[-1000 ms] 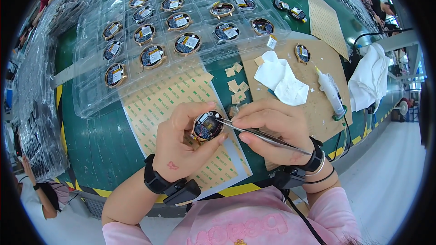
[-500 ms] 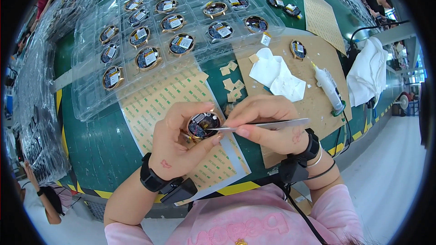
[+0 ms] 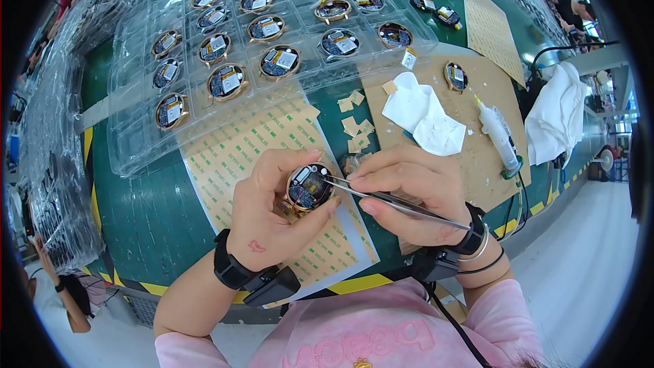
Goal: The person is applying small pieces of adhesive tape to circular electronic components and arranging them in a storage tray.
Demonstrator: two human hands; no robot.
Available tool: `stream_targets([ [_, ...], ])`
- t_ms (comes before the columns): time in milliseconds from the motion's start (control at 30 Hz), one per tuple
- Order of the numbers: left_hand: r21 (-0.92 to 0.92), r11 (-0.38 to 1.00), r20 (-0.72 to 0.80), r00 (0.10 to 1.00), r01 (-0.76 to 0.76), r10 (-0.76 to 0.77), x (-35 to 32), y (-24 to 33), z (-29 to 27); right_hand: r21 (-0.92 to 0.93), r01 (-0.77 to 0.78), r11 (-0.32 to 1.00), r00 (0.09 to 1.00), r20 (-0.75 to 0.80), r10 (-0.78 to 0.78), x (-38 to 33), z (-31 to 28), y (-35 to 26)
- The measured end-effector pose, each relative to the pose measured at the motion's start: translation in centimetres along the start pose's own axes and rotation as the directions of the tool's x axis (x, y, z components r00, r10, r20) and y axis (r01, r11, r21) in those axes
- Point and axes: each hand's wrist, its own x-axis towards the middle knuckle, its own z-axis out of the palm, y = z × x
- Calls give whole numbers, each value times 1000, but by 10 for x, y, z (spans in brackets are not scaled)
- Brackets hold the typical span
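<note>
My left hand [image 3: 276, 204] holds a round watch case [image 3: 308, 186] by its rim between thumb and fingers. Its open side faces up and shows a dark circuit board and small parts. My right hand [image 3: 412, 191] grips metal tweezers [image 3: 409, 207], whose tips reach the right inner edge of the case. Whether the tips pinch anything is too small to tell. Beneath both hands lies a tan adhesive sheet [image 3: 238, 146] with printed lines. Small tan squares [image 3: 351, 126] are scattered just beyond my right hand.
Clear plastic trays [image 3: 197, 112] with several watch cases fill the far left. At the right, a brown board [image 3: 487, 170] bears crumpled white paper [image 3: 436, 129], a single watch case [image 3: 456, 76] and a white glue gun [image 3: 499, 135]. White cloth [image 3: 555, 116] lies beyond the board.
The tweezers have tilted, their back end lower, and their tips have shifted from the middle of the case to its upper right. The case has turned slightly in my left hand.
</note>
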Motion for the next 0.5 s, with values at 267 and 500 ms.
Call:
stream_targets([
  [267, 76, 995, 60, 997, -59, 54, -2, 3, -2, 193, -101, 976, 994, 63, 90, 4, -5, 10],
  [500, 92, 992, 111, 991, -84, 73, -2, 4, -4, 408, -295, 864, 955, 111, 273, 2, -5, 11],
])
